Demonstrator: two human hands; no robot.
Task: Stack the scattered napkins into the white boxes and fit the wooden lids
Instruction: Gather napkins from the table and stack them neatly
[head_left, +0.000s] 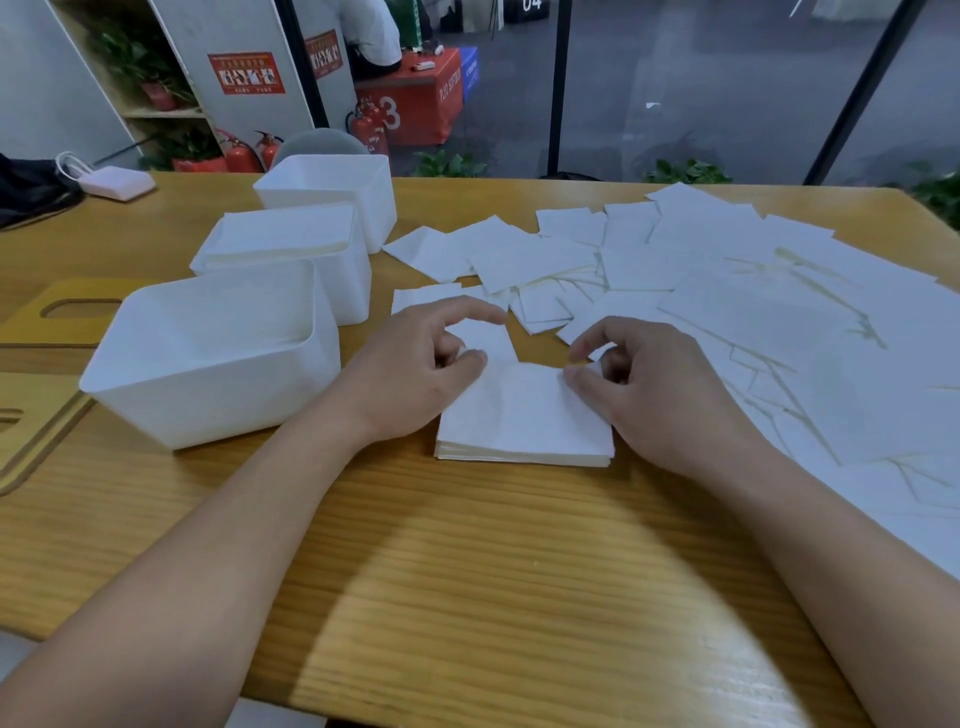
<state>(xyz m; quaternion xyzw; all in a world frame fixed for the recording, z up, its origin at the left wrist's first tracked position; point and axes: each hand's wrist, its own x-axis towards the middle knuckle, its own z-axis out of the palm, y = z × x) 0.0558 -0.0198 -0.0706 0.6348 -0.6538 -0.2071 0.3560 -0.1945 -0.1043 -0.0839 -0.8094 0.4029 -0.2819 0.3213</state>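
White napkin stack lies between the hands; left hand and right hand, fingers curled, pinch its far corners, apparently squaring edges before loading the empty white box just left.

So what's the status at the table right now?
Left hand and right hand both pinching the napkin stack. Near white box empty. Nothing in the way.
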